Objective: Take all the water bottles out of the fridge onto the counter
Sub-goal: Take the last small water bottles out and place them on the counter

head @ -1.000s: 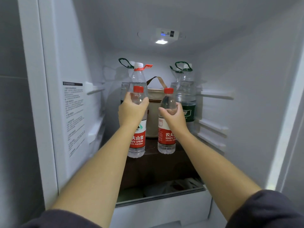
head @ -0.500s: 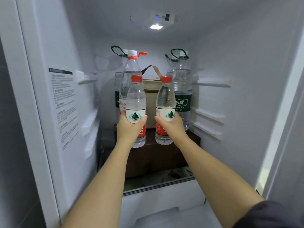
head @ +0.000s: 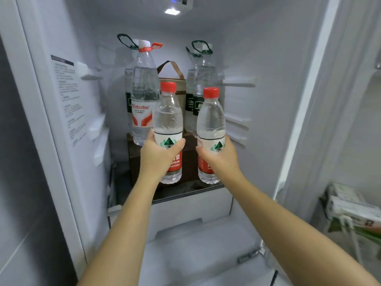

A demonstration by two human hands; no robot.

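A tan insulated bag [head: 181, 86] with a brown strap handle stands upright at the back, on a dark brown surface [head: 189, 162]. A white lamp [head: 172, 11] glows overhead, and a printed instruction sticker [head: 69, 96] covers the left wall. Below sits a white drawer [head: 191, 205]. Far right are blurred cartons [head: 350, 205], their labels unreadable.

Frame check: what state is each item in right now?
fridge: open, light on.
left small bottle: capped, upright, gripped by left hand.
right small bottle: capped, upright, gripped by right hand.
Wahaha bottle: capped, standing inside.
green-label bottles: standing at the back.
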